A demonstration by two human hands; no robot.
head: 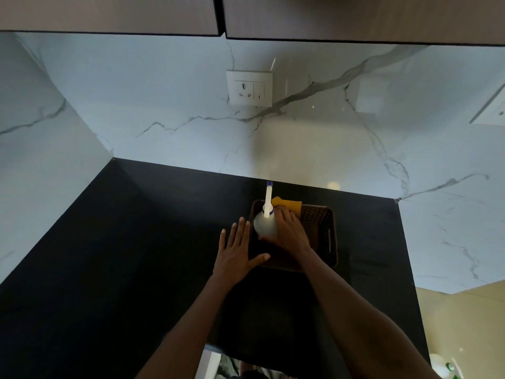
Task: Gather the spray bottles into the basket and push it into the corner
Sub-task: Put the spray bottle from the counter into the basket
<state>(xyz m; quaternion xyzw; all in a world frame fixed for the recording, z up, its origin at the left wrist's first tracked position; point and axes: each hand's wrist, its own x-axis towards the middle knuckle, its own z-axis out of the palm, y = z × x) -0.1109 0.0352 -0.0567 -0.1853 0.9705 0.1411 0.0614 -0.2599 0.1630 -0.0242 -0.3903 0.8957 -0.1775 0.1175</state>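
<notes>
A dark brown perforated basket [325, 236] sits on the black counter near the back wall, right of centre. Inside its left part stands a white spray bottle [263, 224] with a long white nozzle tipped in blue. My right hand [289, 229] is wrapped around that bottle's body. Behind my right hand, a yellow bottle [290, 205] lies at the basket's far edge. My left hand [237, 251] rests flat with fingers spread, against the basket's left front rim, holding nothing.
The black counter [136, 255] stretches left to a corner [113, 160] where two marble walls meet. A white wall socket [249, 88] is on the back wall. Cabinets hang overhead. The counter ends at the right near a wall step [397, 201].
</notes>
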